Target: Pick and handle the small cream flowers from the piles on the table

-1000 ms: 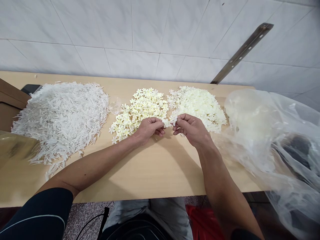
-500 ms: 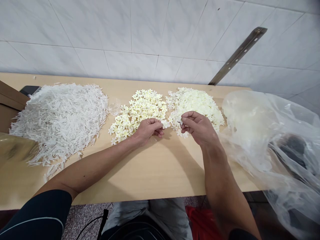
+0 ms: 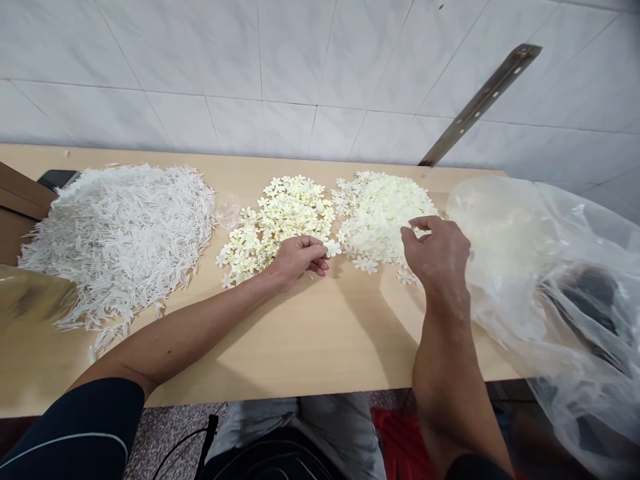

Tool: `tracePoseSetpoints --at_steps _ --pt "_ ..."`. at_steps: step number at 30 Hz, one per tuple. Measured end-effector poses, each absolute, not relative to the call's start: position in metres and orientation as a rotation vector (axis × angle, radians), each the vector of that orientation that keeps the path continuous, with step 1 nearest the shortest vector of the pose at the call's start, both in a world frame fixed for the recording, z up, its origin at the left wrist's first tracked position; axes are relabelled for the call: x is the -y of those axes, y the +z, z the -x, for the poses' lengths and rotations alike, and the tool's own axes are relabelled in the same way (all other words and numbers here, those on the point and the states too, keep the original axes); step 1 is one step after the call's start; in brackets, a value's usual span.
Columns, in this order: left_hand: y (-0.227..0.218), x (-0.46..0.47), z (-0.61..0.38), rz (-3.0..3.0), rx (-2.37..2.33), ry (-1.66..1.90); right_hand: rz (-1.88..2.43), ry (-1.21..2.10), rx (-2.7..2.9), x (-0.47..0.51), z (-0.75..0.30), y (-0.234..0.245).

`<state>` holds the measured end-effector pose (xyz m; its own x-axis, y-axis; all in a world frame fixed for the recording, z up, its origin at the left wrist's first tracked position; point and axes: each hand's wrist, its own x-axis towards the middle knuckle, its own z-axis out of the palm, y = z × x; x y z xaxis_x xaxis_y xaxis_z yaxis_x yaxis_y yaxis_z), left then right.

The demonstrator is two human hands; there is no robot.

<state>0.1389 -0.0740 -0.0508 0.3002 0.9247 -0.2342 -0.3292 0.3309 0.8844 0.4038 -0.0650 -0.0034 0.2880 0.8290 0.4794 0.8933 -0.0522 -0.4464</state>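
Observation:
My left hand (image 3: 303, 259) is closed in a pinch on a small white artificial flower (image 3: 332, 249), just in front of a pile of pale yellow-centred flowers (image 3: 295, 208). The flower sticks out past my thumb and forefinger. Over the right edge of a second, whiter flower pile (image 3: 383, 207) hangs my right hand (image 3: 440, 250). Its thumb and forefinger are curved, with a small gap between the tips, and nothing shows in them. The other fingers of that hand are partly hidden behind its back.
A large heap of thin white strands (image 3: 130, 233) lies on the left of the wooden table (image 3: 320, 347). A clear plastic bag (image 3: 505, 220) spreads over the right end. A metal bracket (image 3: 480, 103) leans from the tiled wall. A brown box (image 3: 20, 207) stands far left.
My right hand has moved right, away from my left hand, to the far side of the whiter pile, and its fingertips have parted. My left hand has stayed in place with the flower.

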Motion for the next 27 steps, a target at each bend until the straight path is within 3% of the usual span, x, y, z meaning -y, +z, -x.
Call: tracePoseSetpoints --at_steps 5,12,20,27 --pt "-0.046 0.076 -0.14 -0.866 -0.965 0.952 1.518 0.323 1.765 0.083 -0.354 -0.005" --pt "-0.046 0.076 -0.141 -0.92 -0.983 0.947 1.393 0.376 2.053 0.088 -0.323 -0.022" --pt "-0.047 0.076 -0.14 -0.925 -0.954 0.97 1.499 0.645 1.769 0.086 -0.33 -0.016" --pt "-0.049 0.075 -0.138 -0.908 -0.937 0.97 1.3 1.128 1.482 0.082 -0.336 -0.011"
